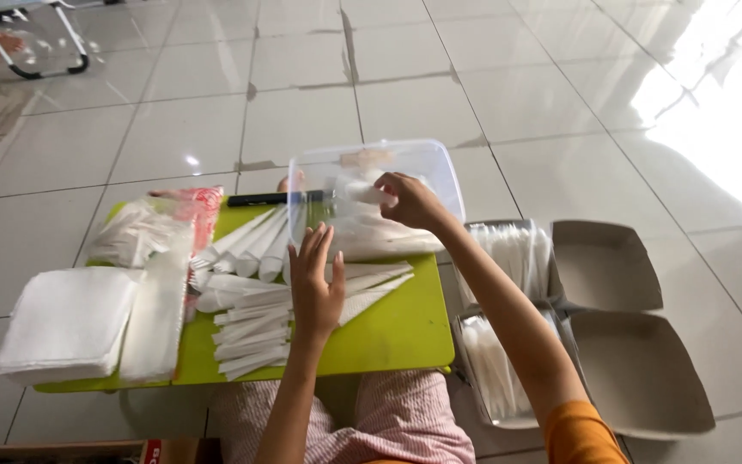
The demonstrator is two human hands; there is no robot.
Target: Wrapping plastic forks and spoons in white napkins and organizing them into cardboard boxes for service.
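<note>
My left hand point(315, 279) hovers flat with fingers apart over several rolled white napkin bundles point(255, 331) on the lime green low table point(397, 331). My right hand point(410, 199) reaches into a tilted clear plastic tub point(440, 167) at the table's far edge and closes on a white wrapped bundle point(362, 194). More white bundles point(371, 236) lie inside the tub. Other rolled bundles point(255, 241) fan out on the table beside the tub.
A stack of white paper napkins point(66, 322) sits at the table's left end, with a clear bag of plastic cutlery point(135, 232) behind it. Two open cardboard boxes point(637, 369) with white plastic utensils point(495, 365) stand on the tiled floor at right. A black marker point(272, 198) lies at the table's back.
</note>
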